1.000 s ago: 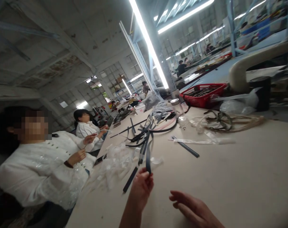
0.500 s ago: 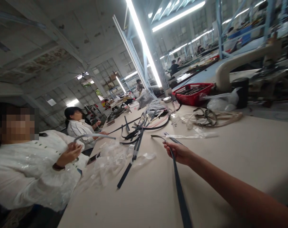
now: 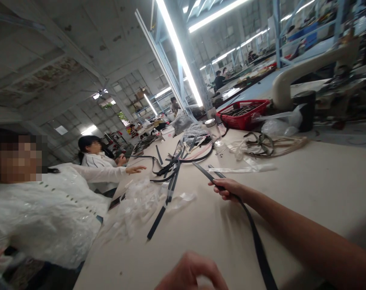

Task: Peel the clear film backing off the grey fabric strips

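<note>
My right hand (image 3: pixel 228 188) reaches out over the beige table (image 3: pixel 306 189) with its fingers closed round a long dark strap (image 3: pixel 255 241). The strap runs from beyond the fist back toward me along my forearm. My left hand (image 3: pixel 190 274) shows at the bottom edge, fingers curled; whether anything is in it stays hidden. Ahead lies a pile of dark straps (image 3: pixel 173 167) and crumpled clear plastic sleeves (image 3: pixel 137 205).
A person in white (image 3: pixel 50 217) sits at my left and stretches a hand (image 3: pixel 136 169) over the table; another sits behind. Farther off stand a clear jar (image 3: pixel 214 135), a red basket (image 3: pixel 243 114), tangled cords (image 3: pixel 270 146) and a black cylinder (image 3: pixel 305 109).
My right hand has kept the strap, whose far end now lies straighter. My left hand has come up at the bottom edge. The person beside me has stretched an arm over the table.
</note>
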### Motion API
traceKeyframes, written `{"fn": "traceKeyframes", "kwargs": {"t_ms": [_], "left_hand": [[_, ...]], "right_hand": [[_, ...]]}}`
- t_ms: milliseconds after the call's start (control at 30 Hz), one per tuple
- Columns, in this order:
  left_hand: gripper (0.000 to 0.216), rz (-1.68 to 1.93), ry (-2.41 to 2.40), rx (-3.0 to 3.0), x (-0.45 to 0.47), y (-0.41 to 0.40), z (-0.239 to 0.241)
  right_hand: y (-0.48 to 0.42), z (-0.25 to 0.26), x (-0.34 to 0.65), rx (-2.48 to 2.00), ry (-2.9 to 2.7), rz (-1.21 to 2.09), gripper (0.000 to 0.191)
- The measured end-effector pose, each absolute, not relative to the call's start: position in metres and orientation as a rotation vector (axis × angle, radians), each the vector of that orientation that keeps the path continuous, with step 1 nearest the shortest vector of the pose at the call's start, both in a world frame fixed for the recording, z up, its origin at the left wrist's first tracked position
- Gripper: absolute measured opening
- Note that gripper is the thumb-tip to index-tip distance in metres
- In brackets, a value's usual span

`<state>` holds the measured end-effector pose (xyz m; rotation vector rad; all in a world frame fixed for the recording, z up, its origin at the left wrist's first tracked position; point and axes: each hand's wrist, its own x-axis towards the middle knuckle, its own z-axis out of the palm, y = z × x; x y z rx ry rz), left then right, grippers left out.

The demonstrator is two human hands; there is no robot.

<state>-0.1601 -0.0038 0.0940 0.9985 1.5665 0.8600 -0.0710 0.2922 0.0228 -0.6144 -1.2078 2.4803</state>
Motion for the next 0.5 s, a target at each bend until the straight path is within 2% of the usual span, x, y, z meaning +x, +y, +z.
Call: {"fn": "traceKeyframes", "kwargs": {"t_ms": [133, 267, 333, 400, 500], "left_hand": [[0.020, 1.054, 2.022, 1.578, -0.208, 0.067, 0.071], [0.049, 0.867, 2.341, 1.801, -0.255, 0.112, 0.032], [0.054, 0.789, 2.375, 1.794, -0.269, 0.121, 0.019], [0.043, 0.751, 2.361, 1.807, -0.278, 0.123, 0.013], [0.013, 0.734, 2.352, 1.836, -0.288, 0.115, 0.013]], "right_hand": [[0.285, 0.016, -0.075, -0.584, -1.371, 2.403, 0.018], [0.285, 0.017, -0.076, -0.545, -1.437, 2.341, 0.018], [0.285, 0.018, -0.076, -0.542, -1.453, 2.327, 0.018], [0.285, 0.018, -0.076, -0.552, -1.459, 2.320, 0.019], [0.285, 0.016, -0.077, -0.570, -1.460, 2.313, 0.019]]}}
